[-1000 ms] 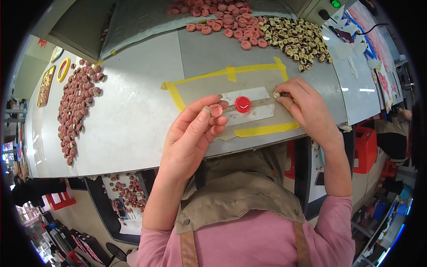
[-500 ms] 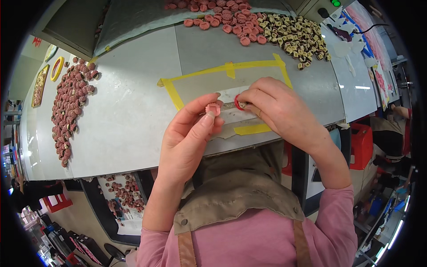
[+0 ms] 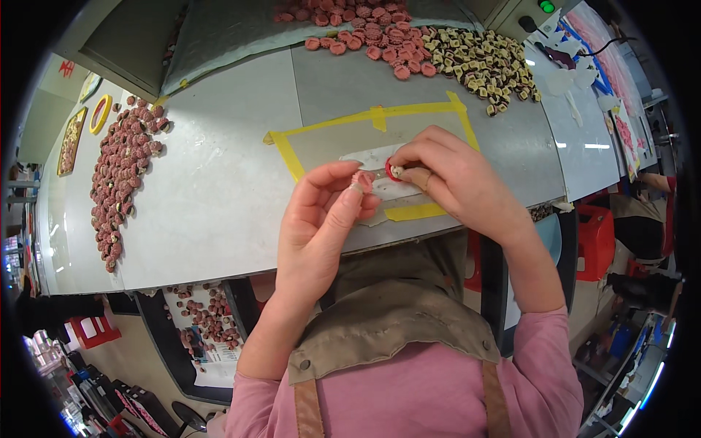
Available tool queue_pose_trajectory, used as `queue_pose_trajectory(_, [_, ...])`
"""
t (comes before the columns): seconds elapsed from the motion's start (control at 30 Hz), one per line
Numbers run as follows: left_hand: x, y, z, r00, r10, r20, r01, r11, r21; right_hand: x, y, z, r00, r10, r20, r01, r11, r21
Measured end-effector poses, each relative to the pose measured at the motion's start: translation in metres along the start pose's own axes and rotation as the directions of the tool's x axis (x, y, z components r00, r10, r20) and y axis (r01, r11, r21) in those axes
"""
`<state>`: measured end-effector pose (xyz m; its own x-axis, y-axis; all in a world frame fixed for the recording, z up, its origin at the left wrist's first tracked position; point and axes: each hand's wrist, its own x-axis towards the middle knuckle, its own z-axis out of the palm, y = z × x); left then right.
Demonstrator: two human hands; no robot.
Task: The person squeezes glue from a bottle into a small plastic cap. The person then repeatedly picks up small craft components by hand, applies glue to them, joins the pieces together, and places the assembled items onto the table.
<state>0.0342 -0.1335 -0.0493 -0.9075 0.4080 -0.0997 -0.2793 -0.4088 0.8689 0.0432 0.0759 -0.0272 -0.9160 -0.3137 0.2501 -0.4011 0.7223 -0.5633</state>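
Seated at the grey metal worktable [image 3: 219, 204], I pinch a small pink ridged cap [image 3: 362, 180] between the thumb and fingertips of my left hand [image 3: 321, 219], holding it just above the table edge. My right hand [image 3: 453, 182] is curled, its fingertips closed on a small red round cap [image 3: 393, 172] that rests on a white paper strip [image 3: 369, 155] inside a rectangle of yellow masking tape [image 3: 380, 117]. The two caps sit close together, just apart. A long heap of pink caps [image 3: 120, 175] lies well away on the left, and piles of pink caps [image 3: 358, 29] and cream-and-dark caps [image 3: 475, 62] lie along the far edge.
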Motion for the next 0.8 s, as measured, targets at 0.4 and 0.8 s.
queue_pose_trajectory(0.4, [0.004,0.0,0.008,0.998,-0.032,0.058,0.023,0.987,0.159,-0.011,-0.023,0.025,0.956,0.269,-0.116,-0.125,0.734,0.667])
queue_pose_trajectory(0.8, [0.001,0.0,0.008,0.99,0.023,0.141,-0.055,0.971,0.231,-0.017,-0.023,0.035,0.938,-0.021,-0.347,0.126,0.95,0.286])
